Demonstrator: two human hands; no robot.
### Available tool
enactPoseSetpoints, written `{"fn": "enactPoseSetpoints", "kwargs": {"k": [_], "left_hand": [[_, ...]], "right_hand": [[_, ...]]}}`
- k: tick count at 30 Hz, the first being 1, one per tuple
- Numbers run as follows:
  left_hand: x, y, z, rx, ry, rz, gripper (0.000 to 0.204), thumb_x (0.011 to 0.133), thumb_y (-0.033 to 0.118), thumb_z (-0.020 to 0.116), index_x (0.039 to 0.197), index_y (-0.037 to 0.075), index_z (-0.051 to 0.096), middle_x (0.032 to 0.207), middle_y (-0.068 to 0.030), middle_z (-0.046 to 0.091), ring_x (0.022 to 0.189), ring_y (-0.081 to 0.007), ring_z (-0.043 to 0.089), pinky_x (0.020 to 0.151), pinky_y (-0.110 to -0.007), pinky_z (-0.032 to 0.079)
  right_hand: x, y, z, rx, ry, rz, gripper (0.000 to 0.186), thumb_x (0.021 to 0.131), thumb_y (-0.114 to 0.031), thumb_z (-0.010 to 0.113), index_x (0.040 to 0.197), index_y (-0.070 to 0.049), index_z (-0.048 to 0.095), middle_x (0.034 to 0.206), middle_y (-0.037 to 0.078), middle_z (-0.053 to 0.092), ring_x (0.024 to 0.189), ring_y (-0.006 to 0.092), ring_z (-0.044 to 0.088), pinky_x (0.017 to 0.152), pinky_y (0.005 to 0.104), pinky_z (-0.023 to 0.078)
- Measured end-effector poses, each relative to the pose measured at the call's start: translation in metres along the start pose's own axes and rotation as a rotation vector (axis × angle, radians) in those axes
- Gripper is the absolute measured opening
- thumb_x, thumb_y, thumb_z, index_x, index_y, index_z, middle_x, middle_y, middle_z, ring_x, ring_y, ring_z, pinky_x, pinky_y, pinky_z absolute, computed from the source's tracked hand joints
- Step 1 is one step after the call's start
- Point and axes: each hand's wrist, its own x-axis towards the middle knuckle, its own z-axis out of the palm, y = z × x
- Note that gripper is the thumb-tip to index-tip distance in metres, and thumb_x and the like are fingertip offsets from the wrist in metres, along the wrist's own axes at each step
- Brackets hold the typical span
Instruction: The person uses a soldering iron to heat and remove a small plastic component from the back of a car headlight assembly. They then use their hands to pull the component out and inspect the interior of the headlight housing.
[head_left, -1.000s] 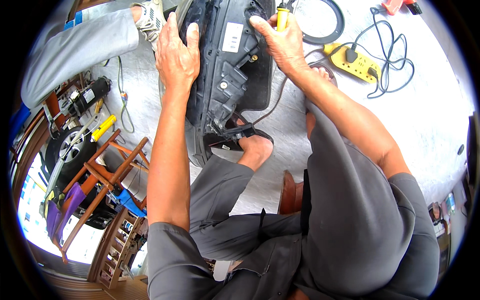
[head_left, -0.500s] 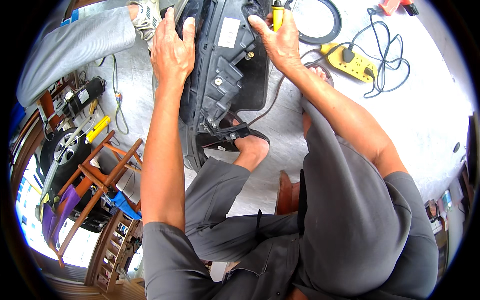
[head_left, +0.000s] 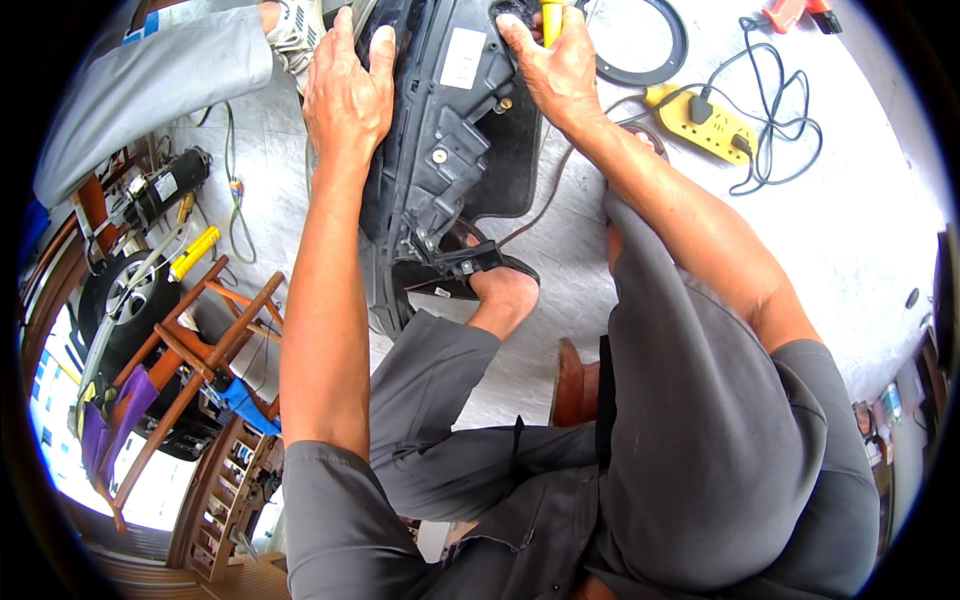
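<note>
A black plastic car headlight housing (head_left: 440,155) stands tilted in front of me, its far end cut off by the upper edge of the view. Along its left side rests my left hand (head_left: 348,98), fingers straight and thumb apart, gripping nothing. At its upper right, my right hand (head_left: 560,75) has its fingers closed around a yellow-handled tool (head_left: 551,22). The tool's working end does not show. My right thumb lies near a dark opening in the housing. A white label (head_left: 461,58) and a brass-coloured screw (head_left: 504,105) show on the housing's back.
To the right lie a black ring (head_left: 683,45), a yellow power strip (head_left: 705,128) with black cables, and a red tool (head_left: 786,14). Another person's grey trouser leg (head_left: 160,85) reaches in at upper left. A wooden stool frame (head_left: 190,355) and a wheel (head_left: 125,300) stand at left.
My right hand and the yellow-handled tool have moved slightly up, and the tool's black end has left the view. My left hand has shifted slightly upward along the housing's side.
</note>
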Motion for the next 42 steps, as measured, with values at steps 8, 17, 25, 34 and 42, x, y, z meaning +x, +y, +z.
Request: {"fn": "enactPoseSetpoints", "kwargs": {"k": [8,17,25,34,42], "left_hand": [[-0.004,-0.010,0.003,0.007,0.002,-0.009,0.067,0.103,0.053,0.045,0.146,0.003,0.048,0.140,-0.0265,0.054,0.130,-0.0432,0.051,0.110,-0.048,0.040],[0.001,-0.007,0.006,0.007,0.029,0.004,0.063,0.101,0.050,0.050,0.145,0.005,0.050,0.138,-0.0238,0.057,0.127,-0.0418,0.054,0.108,-0.049,0.042],[-0.001,-0.005,0.002,-0.023,0.013,0.015,0.069,0.103,0.053,0.045,0.146,0.000,0.047,0.141,-0.0286,0.053,0.131,-0.0441,0.051,0.111,-0.046,0.038],[0.000,-0.002,-0.002,-0.015,0.001,-0.005,0.069,0.103,0.054,0.045,0.146,0.001,0.048,0.141,-0.0286,0.053,0.131,-0.0445,0.050,0.111,-0.047,0.039],[-0.002,-0.006,0.002,-0.015,-0.006,-0.011,0.069,0.103,0.055,0.045,0.147,0.001,0.047,0.140,-0.0287,0.054,0.131,-0.0446,0.050,0.111,-0.047,0.039]], "right_hand": [[-0.016,0.018,-0.031,0.340,-0.131,0.183,0.039,0.098,-0.045,0.066,0.098,-0.009,0.051,0.069,-0.003,0.050,0.052,0.0034,0.041,0.043,0.0217,0.035],[-0.023,0.032,-0.031,0.310,-0.229,0.173,0.038,0.098,-0.041,0.065,0.090,-0.006,0.055,0.071,0.001,0.058,0.055,0.0090,0.052,0.052,0.0265,0.045],[-0.069,0.016,-0.086,0.207,-0.582,0.264,0.044,0.106,-0.044,0.043,0.097,-0.004,0.059,0.066,0.002,0.055,0.052,0.0099,0.046,0.052,0.0273,0.039],[-0.073,0.017,-0.106,0.061,-0.731,0.268,0.037,0.109,-0.036,0.040,0.110,-0.006,0.061,0.067,-0.001,0.058,0.052,0.0069,0.047,0.049,0.0229,0.036],[-0.074,0.020,-0.100,0.491,-0.749,0.580,0.041,0.108,-0.040,0.048,0.112,0.000,0.058,0.085,0.003,0.063,0.057,0.0069,0.053,0.047,0.0234,0.048]]}}
